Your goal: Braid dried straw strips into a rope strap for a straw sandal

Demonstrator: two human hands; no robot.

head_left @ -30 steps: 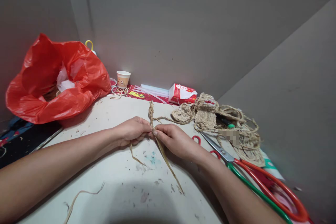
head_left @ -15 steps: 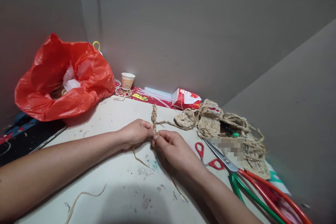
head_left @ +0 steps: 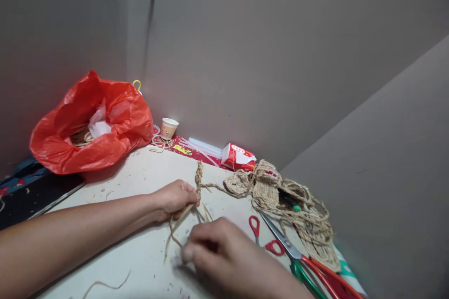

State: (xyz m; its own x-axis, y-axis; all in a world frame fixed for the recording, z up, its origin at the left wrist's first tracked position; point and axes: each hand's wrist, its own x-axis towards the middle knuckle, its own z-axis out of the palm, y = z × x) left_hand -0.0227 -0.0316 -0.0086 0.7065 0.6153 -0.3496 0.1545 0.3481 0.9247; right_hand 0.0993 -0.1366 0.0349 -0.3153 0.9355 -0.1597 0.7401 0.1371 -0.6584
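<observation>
My left hand [head_left: 180,198] is closed, its fingertips pinching the lower end of a short braid of straw-coloured fibre [head_left: 199,175] that stands away from me on the table. Loose fibre strands [head_left: 182,217] fan out below that pinch. Nearer to me and a little to the right, my right hand [head_left: 220,250] is blurred by motion. Its fingers are curled with thumb and forefinger together; whether a strand lies between them I cannot make out. A thin cord [head_left: 217,187] runs from beside the braid to a pile of coiled and woven fibre cord [head_left: 266,187] at the right.
Large red-and-green-handled scissors [head_left: 287,245] and small red-handled scissors [head_left: 275,247] lie right of my hands. A red plastic bag [head_left: 129,117] stands at the left. Along the wall are a paper cup [head_left: 170,128], pale sticks [head_left: 206,147] and a red tissue pack [head_left: 238,156].
My right hand has left the braid and come down towards me. My left hand keeps its pinch, and the strands below it have spread. The camera view has tilted up slightly.
</observation>
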